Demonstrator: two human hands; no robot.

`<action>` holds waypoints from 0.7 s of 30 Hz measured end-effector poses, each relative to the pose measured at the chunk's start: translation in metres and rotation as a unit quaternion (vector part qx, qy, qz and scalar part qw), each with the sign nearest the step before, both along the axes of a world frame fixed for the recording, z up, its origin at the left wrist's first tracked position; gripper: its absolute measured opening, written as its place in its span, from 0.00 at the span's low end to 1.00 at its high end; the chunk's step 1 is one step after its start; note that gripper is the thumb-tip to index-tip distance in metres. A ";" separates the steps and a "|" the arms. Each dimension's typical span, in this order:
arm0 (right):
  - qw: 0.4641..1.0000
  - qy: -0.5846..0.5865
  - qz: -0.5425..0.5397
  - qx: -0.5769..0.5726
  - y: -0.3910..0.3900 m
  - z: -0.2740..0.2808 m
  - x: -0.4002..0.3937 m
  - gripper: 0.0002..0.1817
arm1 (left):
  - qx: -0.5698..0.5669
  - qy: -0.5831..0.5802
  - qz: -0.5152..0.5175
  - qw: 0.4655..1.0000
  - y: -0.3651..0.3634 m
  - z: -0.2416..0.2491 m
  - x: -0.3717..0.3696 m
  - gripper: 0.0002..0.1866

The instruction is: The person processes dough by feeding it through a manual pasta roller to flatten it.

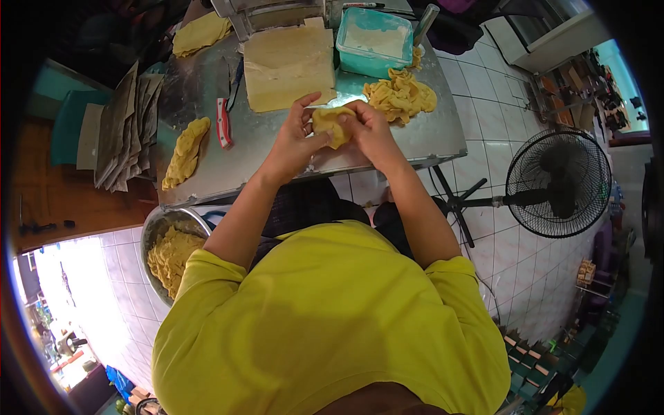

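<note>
dough piece [329, 126]: partly behind fingers [305, 102] | metal machine [277, 8]: cropped above

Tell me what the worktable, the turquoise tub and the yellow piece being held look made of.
Worktable: probably bare metal, given its grey, dully reflective top. Turquoise tub: likely plastic, smooth, evenly coloured and slightly shiny. Held piece: apparently dough, matte, soft-edged and uneven.

Head-worn view, facing down, table [256, 136] near
</note>
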State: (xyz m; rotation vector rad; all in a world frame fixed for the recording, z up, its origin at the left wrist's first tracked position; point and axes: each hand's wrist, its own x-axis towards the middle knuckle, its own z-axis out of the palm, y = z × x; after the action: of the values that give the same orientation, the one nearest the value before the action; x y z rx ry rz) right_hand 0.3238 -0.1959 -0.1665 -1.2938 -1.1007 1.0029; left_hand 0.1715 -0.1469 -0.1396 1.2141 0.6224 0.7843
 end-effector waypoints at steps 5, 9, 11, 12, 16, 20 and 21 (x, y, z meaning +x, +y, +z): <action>0.984 0.168 0.035 -0.054 0.000 0.026 0.007 0.08 | -0.020 0.007 -0.016 1.000 0.011 -0.005 -0.006 0.23; 0.997 0.065 0.050 -0.015 0.003 0.012 0.009 0.09 | 0.070 0.087 -0.031 0.993 0.012 -0.013 -0.003 0.23; 0.998 0.056 0.032 -0.012 0.003 0.009 0.008 0.08 | 0.091 0.114 -0.022 0.989 0.010 -0.010 -0.001 0.22; 0.998 0.055 0.032 -0.012 0.003 0.012 0.006 0.08 | 0.112 0.141 -0.014 0.984 0.009 -0.008 0.000 0.22; 0.981 0.196 0.010 -0.006 -0.003 0.031 0.002 0.07 | 0.025 0.018 -0.037 0.999 0.012 -0.002 0.000 0.17; 0.983 0.175 0.047 -0.038 -0.002 0.029 0.007 0.09 | 0.010 0.082 -0.048 0.995 0.016 -0.001 -0.002 0.13; 0.983 0.175 0.046 -0.038 -0.001 0.024 0.007 0.09 | 0.063 0.128 -0.035 0.989 0.016 -0.005 -0.002 0.13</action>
State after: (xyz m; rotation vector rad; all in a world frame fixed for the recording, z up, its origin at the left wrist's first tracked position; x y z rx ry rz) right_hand 0.3311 -0.1969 -0.1423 -1.0804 -0.8624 1.2973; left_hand 0.1699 -0.1312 -0.1445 1.4594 0.7442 0.6214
